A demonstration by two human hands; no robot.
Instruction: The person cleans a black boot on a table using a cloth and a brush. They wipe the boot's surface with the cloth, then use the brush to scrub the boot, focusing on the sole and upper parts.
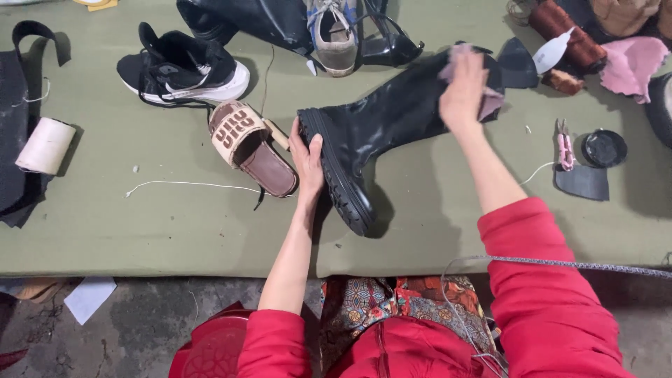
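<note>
A tall black boot (381,129) lies on its side across the middle of the green table (140,224), sole toward the near left, shaft toward the far right; the left hand (306,162) rests flat, fingers spread, against the sole's heel; the right hand (463,87) presses a pink cloth (490,103) onto the shaft; a brown slide sandal (252,145) lies just left of the left hand.

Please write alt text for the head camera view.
A person's left hand steadies a black boot lying on a green table by its sole, while the right hand presses a pink cloth on its shaft.
</note>
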